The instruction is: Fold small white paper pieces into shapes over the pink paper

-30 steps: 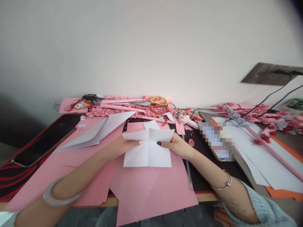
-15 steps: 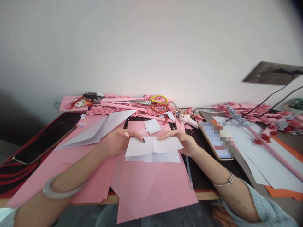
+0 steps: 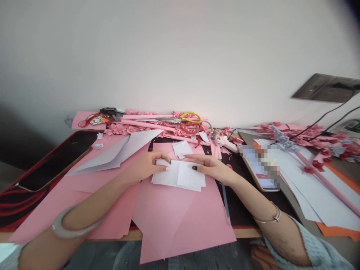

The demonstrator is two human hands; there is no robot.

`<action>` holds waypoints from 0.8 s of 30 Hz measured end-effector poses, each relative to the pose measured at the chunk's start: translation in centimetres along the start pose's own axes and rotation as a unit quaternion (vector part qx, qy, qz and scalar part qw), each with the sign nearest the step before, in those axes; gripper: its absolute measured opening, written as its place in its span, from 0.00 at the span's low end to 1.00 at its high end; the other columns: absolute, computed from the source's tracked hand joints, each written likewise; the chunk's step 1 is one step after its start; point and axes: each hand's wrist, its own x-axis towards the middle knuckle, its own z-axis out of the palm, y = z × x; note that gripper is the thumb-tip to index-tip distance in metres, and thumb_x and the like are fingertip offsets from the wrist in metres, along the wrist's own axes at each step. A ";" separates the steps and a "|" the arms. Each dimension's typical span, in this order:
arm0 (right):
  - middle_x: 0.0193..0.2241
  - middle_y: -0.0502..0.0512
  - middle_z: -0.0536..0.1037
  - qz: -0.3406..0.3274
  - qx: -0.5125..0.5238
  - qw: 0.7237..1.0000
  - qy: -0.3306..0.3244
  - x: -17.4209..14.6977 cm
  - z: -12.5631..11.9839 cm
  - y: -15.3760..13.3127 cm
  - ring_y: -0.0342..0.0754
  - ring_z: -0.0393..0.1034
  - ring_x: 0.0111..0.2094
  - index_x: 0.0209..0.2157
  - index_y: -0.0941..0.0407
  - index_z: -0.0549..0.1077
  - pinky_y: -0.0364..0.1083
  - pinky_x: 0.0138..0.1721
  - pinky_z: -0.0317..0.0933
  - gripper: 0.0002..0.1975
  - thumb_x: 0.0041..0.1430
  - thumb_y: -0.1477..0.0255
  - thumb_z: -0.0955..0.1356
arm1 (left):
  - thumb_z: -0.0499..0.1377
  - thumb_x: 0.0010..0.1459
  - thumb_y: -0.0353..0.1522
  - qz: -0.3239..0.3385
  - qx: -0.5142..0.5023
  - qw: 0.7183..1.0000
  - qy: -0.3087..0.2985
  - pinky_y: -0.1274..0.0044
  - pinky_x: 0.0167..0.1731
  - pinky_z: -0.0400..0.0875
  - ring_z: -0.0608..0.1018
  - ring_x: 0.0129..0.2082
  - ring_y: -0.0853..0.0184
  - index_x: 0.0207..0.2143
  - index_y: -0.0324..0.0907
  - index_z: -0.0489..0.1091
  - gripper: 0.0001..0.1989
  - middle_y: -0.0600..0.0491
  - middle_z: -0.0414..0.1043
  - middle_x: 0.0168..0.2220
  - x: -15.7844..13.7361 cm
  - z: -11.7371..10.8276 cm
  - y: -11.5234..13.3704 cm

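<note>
A folded white sheet of paper point(image 3: 180, 176), with a crease down its middle, lies over the pink paper point(image 3: 165, 221) in front of me. Its layers sit slightly out of line at the lower edge. My left hand point(image 3: 150, 165) is at its upper left, thumb and index finger bent together on the paper. On the other side, my right hand point(image 3: 210, 168) has its fingers stretched out along the top edge, with the thumb resting on the sheet. Just beyond stands a smaller folded white paper point(image 3: 182, 149).
A creased white sheet point(image 3: 112, 155) lies at left, beside a dark phone point(image 3: 56, 161). Pink paper flowers and sticks, scissors point(image 3: 191, 118) and a pink glue gun point(image 3: 225, 142) line the wall. Another phone point(image 3: 258, 168) and white sheets point(image 3: 306, 183) are on the right.
The folded paper has dropped flatter onto the pink paper and turned slightly. My right hand has shifted left over it, its fingers now stretched; my left fingers have bent inward.
</note>
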 end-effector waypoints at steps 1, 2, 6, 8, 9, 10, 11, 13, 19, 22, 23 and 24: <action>0.52 0.56 0.69 -0.010 -0.050 0.999 0.014 0.1 0.2 0.1 0.51 0.65 0.49 0.55 0.55 0.65 0.50 0.47 0.61 0.25 0.53 0.70 0.65 | 0.60 0.49 0.39 0.000 -0.002 1.000 -0.006 0.81 0.22 0.65 0.72 0.27 0.69 0.37 0.42 0.68 0.15 0.53 0.71 0.34 -0.1 0.1 0.0; 0.51 0.56 0.70 -0.021 -0.096 0.995 0.026 0.2 0.5 0.2 0.51 0.66 0.49 0.54 0.55 0.66 0.50 0.47 0.61 0.24 0.53 0.71 0.66 | 0.59 0.50 0.39 0.003 0.004 1.000 -0.008 0.81 0.20 0.64 0.72 0.25 0.69 0.39 0.43 0.68 0.14 0.54 0.71 0.34 -0.2 0.1 0.0; 0.47 0.55 0.74 -0.065 -0.231 0.968 0.076 0.3 1.3 0.5 0.51 0.68 0.47 0.50 0.54 0.70 0.50 0.47 0.62 0.20 0.53 0.75 0.65 | 0.58 0.52 0.37 0.083 0.107 0.990 0.028 0.77 0.33 0.69 0.74 0.37 0.64 0.42 0.46 0.69 0.14 0.53 0.71 0.43 -0.5 0.1 0.5; 0.47 0.54 0.74 -0.085 -0.279 0.951 0.101 0.4 1.6 0.7 0.50 0.69 0.46 0.50 0.53 0.70 0.49 0.46 0.62 0.21 0.53 0.76 0.65 | 0.59 0.51 0.36 0.141 0.162 0.976 0.028 0.72 0.49 0.63 0.69 0.50 0.61 0.47 0.47 0.68 0.19 0.53 0.68 0.50 -0.6 0.0 0.6; 0.46 0.55 0.75 -0.095 -0.300 0.943 0.110 0.4 1.7 0.7 0.50 0.69 0.45 0.50 0.53 0.71 0.49 0.46 0.62 0.20 0.53 0.76 0.65 | 0.60 0.50 0.36 0.159 0.184 0.970 0.016 0.71 0.53 0.59 0.65 0.54 0.60 0.50 0.48 0.66 0.23 0.53 0.66 0.53 -0.6 -0.1 0.6; 0.45 0.55 0.75 -0.106 -0.319 0.934 0.119 0.5 1.9 0.7 0.50 0.70 0.44 0.49 0.53 0.71 0.49 0.45 0.63 0.20 0.53 0.76 0.65 | 0.61 0.50 0.36 0.170 0.204 0.964 -0.002 0.70 0.56 0.55 0.62 0.56 0.60 0.53 0.48 0.64 0.26 0.53 0.64 0.55 -0.6 -0.1 0.5; 0.44 0.56 0.75 -0.115 -0.336 0.926 0.125 0.5 2.1 0.7 0.50 0.70 0.43 0.49 0.53 0.71 0.49 0.44 0.63 0.20 0.53 0.77 0.65 | 0.61 0.49 0.37 0.176 0.221 0.959 -0.022 0.69 0.58 0.52 0.60 0.58 0.60 0.55 0.48 0.62 0.28 0.53 0.61 0.57 -0.5 -0.1 0.4; 0.42 0.57 0.75 -0.133 -0.369 0.910 0.132 0.5 2.3 0.8 0.49 0.70 0.41 0.50 0.54 0.70 0.49 0.43 0.64 0.20 0.54 0.77 0.65 | 0.61 0.50 0.38 0.182 0.251 0.949 -0.059 0.67 0.59 0.50 0.57 0.60 0.59 0.56 0.49 0.61 0.29 0.53 0.58 0.59 -0.5 0.0 0.1; 0.44 0.59 0.71 -0.147 -0.465 0.862 0.139 0.2 2.9 1.1 0.50 0.68 0.44 0.53 0.54 0.66 0.50 0.44 0.64 0.21 0.57 0.75 0.63 | 0.59 0.53 0.38 0.204 0.298 0.928 -0.089 0.65 0.58 0.49 0.57 0.60 0.58 0.53 0.50 0.65 0.23 0.52 0.54 0.61 -0.2 0.0 -0.4; 0.48 0.62 0.70 -0.168 -0.511 0.832 0.135 0.1 2.9 1.1 0.53 0.65 0.49 0.53 0.56 0.65 0.54 0.49 0.61 0.21 0.57 0.74 0.64 | 0.58 0.54 0.37 0.222 0.311 0.919 -0.093 0.65 0.59 0.48 0.57 0.60 0.59 0.52 0.50 0.66 0.21 0.52 0.55 0.61 -0.1 -0.1 -0.4; 0.49 0.62 0.70 -0.180 -0.518 0.827 0.124 0.0 2.8 1.0 0.54 0.64 0.50 0.53 0.56 0.65 0.55 0.50 0.60 0.21 0.58 0.74 0.64 | 0.58 0.55 0.37 0.225 0.314 0.918 -0.091 0.66 0.59 0.48 0.58 0.60 0.59 0.51 0.50 0.67 0.20 0.52 0.55 0.61 -0.1 -0.1 -0.4; 0.49 0.62 0.70 -0.191 -0.520 0.825 0.108 -0.1 2.6 0.8 0.53 0.64 0.51 0.53 0.56 0.65 0.56 0.51 0.59 0.20 0.58 0.74 0.63 | 0.58 0.55 0.36 0.228 0.314 0.917 -0.088 0.66 0.59 0.48 0.58 0.60 0.60 0.51 0.50 0.67 0.20 0.51 0.55 0.61 -0.1 -0.1 -0.4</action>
